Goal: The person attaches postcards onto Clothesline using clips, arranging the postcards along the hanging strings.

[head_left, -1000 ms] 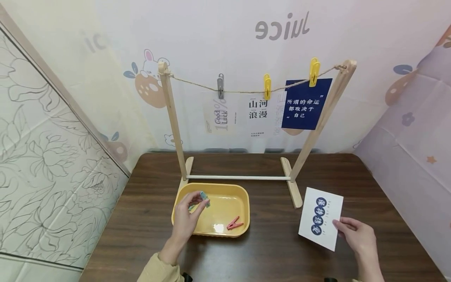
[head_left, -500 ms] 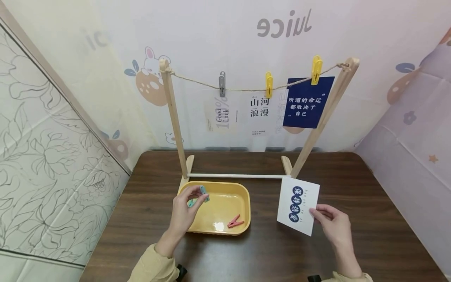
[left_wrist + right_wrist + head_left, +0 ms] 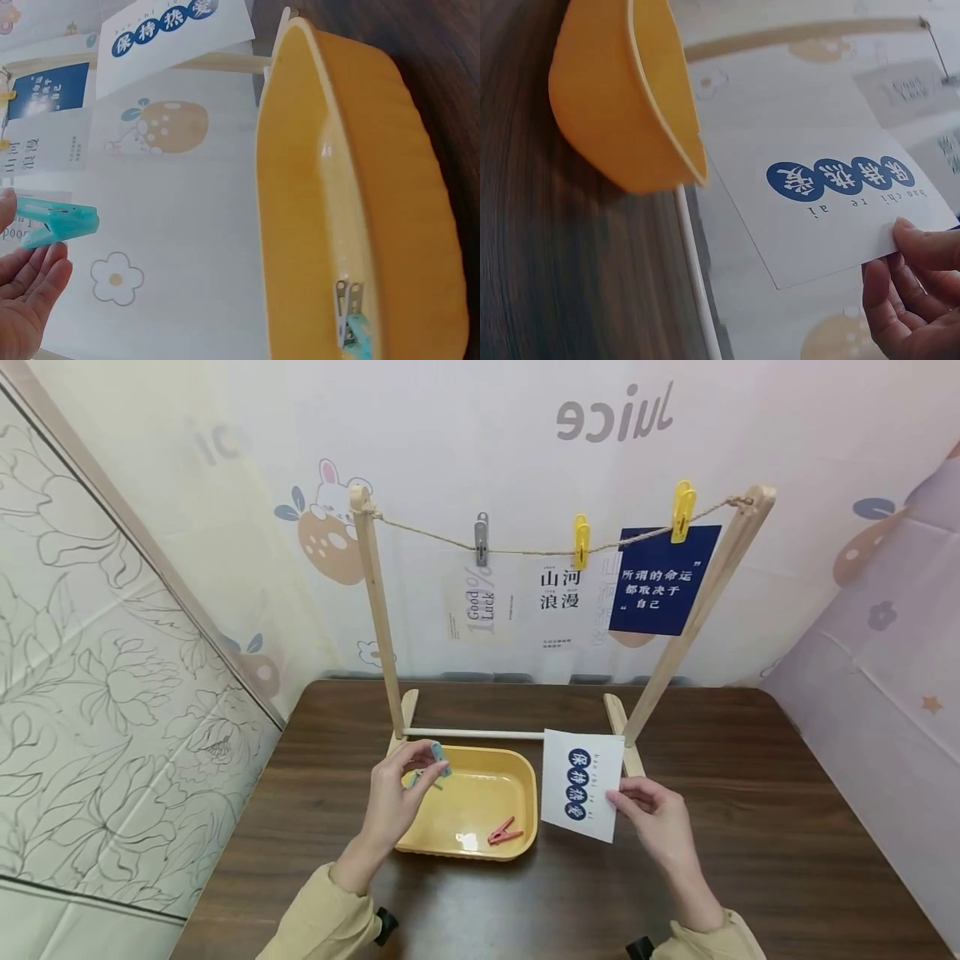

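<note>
My left hand (image 3: 396, 785) pinches a teal clothespin (image 3: 64, 220) between thumb and fingers, above the left part of a yellow basin (image 3: 528, 777). In my right hand (image 3: 654, 817), thumb and fingers grip one edge of a white card (image 3: 558, 814) with dark blue circles and characters. The card is held up just right of the basin, overlapping the rack's white lower bar in the head view. A red clothespin (image 3: 504, 832) lies in the basin. The left wrist view also shows a grey clothespin (image 3: 345, 311) and a teal one (image 3: 361, 336) in there.
Behind stands a wooden rack (image 3: 378, 618) with a twine line (image 3: 438, 537). A grey clothespin (image 3: 482, 542) and two yellow ones, one a middle clip (image 3: 581, 543), sit on it. A pale card (image 3: 480, 610), a white card (image 3: 557, 620) and a navy card (image 3: 660, 589) hang there.
My right hand has carried the white card leftward and a little up, from beyond the rack's right foot to beside the basin. The left hand keeps the teal clothespin over the basin.
</note>
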A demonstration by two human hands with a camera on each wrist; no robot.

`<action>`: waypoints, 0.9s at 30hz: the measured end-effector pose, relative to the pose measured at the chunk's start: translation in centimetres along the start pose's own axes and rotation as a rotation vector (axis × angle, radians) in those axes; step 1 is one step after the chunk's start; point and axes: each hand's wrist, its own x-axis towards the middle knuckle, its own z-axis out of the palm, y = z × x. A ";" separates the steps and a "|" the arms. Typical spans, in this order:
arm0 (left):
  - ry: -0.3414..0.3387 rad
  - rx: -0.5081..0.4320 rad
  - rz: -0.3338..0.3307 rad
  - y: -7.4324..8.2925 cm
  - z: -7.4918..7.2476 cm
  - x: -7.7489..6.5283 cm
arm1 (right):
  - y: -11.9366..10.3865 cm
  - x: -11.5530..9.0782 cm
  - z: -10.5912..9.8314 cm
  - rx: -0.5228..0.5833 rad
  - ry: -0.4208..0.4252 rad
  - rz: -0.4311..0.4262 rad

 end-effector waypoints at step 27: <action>-0.007 0.109 0.081 0.6 -3.5 4.0 | -20.4 0.7 4.1 0.008 -0.251 -0.069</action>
